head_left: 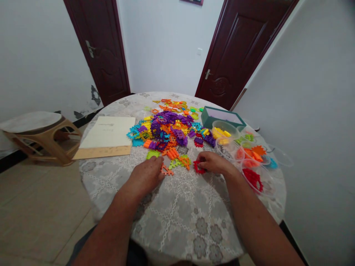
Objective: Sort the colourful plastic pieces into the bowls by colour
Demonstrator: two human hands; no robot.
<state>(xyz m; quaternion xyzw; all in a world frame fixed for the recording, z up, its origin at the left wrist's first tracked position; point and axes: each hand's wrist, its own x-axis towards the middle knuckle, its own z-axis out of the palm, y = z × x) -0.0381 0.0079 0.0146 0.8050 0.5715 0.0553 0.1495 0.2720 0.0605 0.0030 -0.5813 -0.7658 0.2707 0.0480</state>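
Note:
My right hand (212, 162) has its fingers closed on a red toothed plastic building piece (199, 167), held low over the tablecloth. To its left, my left hand (146, 170) lies low at the near edge of the pile, its fingers loosely apart. An orange triangular piece (167, 170) is right beside its thumb side; whether they touch is hard to tell. Just beyond the left fingertips is a lime green toothed piece (152, 154). Orange and lime pieces (180, 162) lie between the two hands. The large mixed pile of coloured pieces (169, 125) rises behind them.
Clear round tubs at the right hold sorted pieces: yellow ones (222, 133), orange ones (253, 153) and red ones (252, 179). Behind them stands a green box (222, 117). Paper sheets (108, 131) lie at the left of the round table (177, 221). A stool (47, 136) stands beside it.

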